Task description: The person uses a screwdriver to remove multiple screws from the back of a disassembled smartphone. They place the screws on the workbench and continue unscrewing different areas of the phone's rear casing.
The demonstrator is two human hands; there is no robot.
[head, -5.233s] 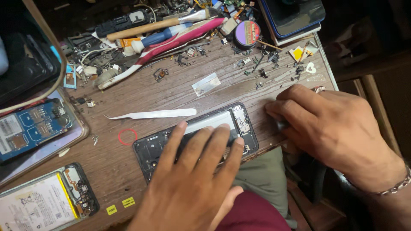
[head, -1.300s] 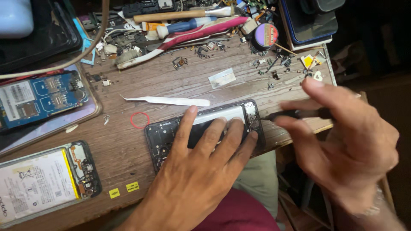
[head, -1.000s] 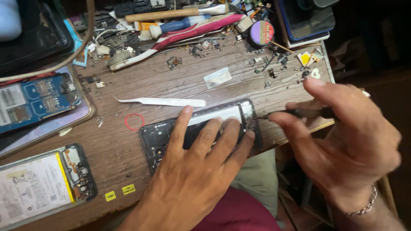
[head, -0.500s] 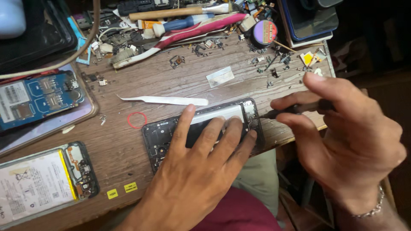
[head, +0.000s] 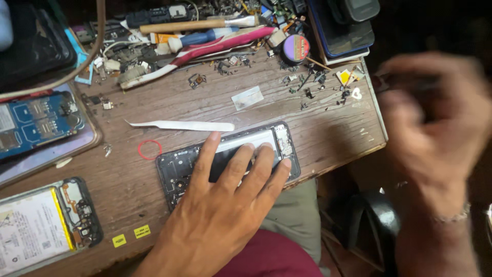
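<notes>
Opened black smartphone, back cover off, lies near the front edge of the wooden worktop, right of centre, its long side slightly slanted. Left hand rests flat on it, fingers spread and pressing down on the exposed interior, gripping nothing. Right hand is raised off the worktop's right edge, heavily blurred; fingers curl around a thin dark tool, though the grip cannot be made out clearly. A metal bracelet sits at that wrist. White tweezers lie just beyond the phone, parallel to it; a small red ring lies just left of the phone. A second opened phone with battery showing lies at the front left corner, two yellow stickers beside it. Blue circuit-board phone at the left edge. Hammer with wooden handle, loose screws and small parts along the back edge.
</notes>
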